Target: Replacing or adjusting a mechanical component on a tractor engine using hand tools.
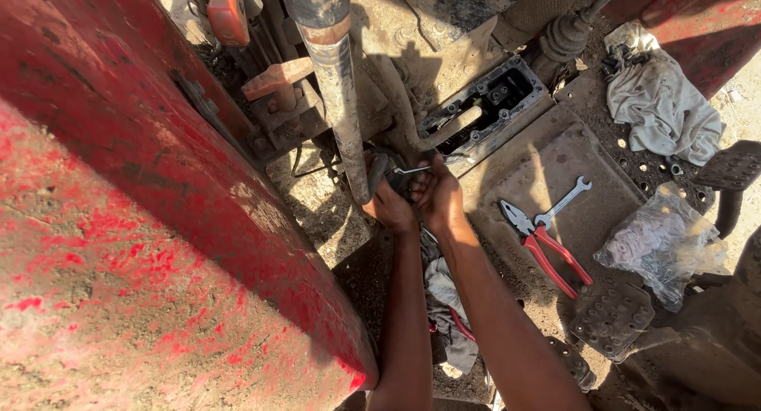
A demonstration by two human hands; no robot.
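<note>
Hands meet at the base of a worn steel column [337, 86] on a red machine. Our right hand [438, 198] is closed around a small metal wrench [412, 170], its shank poking out past the knuckles; our left hand [390, 206] clasps a dark fitting just beside it, fingers curled tight. We judge the wrench light, rigid and likely greasy, best gripped far along the handle. Right of the wrist lie red-handled pliers [547, 248], a spanner [564, 201] and a plastic bag [658, 244].
</note>
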